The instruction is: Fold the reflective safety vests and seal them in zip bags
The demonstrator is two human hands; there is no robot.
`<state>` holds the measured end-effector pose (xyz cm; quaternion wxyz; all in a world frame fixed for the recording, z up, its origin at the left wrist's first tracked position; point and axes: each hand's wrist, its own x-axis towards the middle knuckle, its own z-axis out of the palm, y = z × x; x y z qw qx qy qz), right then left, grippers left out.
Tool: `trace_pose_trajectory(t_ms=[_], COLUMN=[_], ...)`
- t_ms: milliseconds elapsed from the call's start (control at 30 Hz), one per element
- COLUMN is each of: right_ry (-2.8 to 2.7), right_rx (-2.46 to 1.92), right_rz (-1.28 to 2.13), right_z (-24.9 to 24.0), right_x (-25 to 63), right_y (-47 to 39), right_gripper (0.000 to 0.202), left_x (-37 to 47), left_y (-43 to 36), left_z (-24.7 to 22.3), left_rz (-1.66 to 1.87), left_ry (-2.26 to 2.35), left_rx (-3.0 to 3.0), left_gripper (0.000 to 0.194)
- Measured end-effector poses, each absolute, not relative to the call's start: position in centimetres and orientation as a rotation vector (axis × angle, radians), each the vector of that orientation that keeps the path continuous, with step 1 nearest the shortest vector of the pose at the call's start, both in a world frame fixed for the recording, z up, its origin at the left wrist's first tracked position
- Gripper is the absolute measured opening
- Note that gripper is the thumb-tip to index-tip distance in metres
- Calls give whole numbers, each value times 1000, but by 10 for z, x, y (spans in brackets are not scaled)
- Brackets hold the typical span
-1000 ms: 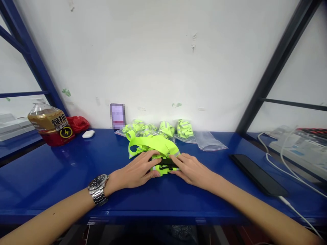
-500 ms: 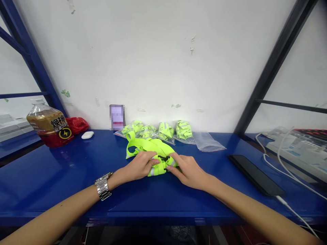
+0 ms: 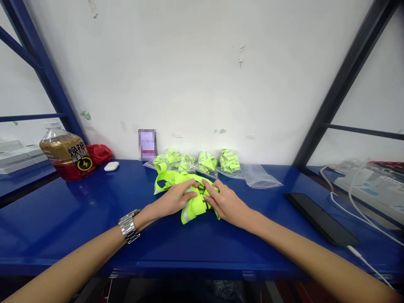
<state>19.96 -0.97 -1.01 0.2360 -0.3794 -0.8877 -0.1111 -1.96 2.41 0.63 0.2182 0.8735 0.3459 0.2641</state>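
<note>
A bundle of fluorescent yellow-green reflective straps [image 3: 196,205] with grey stripes and small black parts lies at the middle of the blue table. My left hand [image 3: 177,198], below a silver wristwatch [image 3: 129,226], grips the bundle's left side between thumb and fingers. From the right, my right hand [image 3: 229,204] pinches the folded straps, thumb and index finger closed near the top. Both hands' fingertips are close together and partly hide the folds. A loose strap loop trails to the far left of the bundle.
Several clear bags [image 3: 206,162] of similar straps sit along the wall, beside a flat zip bag [image 3: 260,176]. A black phone [image 3: 320,216] with a white cable lies right. At left stand a drink bottle [image 3: 67,153], a red plastic bag [image 3: 100,154] and a white case [image 3: 111,166].
The folded straps have shifted and a striped end now hangs lower toward the front. My fingers have moved closer together over the bundle. The whole view has slid slightly right.
</note>
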Motion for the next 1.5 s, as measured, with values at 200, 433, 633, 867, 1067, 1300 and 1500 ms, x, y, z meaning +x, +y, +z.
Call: trace_pose_trajectory(t_ms=[200,433,633,867,1067,1300,1500], right_ry=[-2436,-2548,-2561,-2490,-2466,-2484,-2487], right_rx=[-1042,-1063,-1147,-1188,-1171,-1119,-1076], right_rz=[-218,-2,43,156,180,221,271], right_z=[-8,-6,-2,-3,-5,-6,-8], right_x=[201,210,209,209,208,209,210], right_y=[-5,-2,-3,2,4,6,7], right_gripper=[40,52,55,52,50,53,51], left_x=[-20,-23,-28,-33,-39,-34,-29], left_y=[31,22,24,1,-15,5,13], left_z=[1,5,9,13,-11,-7,0], left_rz=[691,630,631,1029,788,669,541], left_ry=[1030,884,1054,1263,939,737,762], left_rx=[2433,2610,2770,2581,3184,3421,3262], left_gripper=[24,30,30,34,44,47,62])
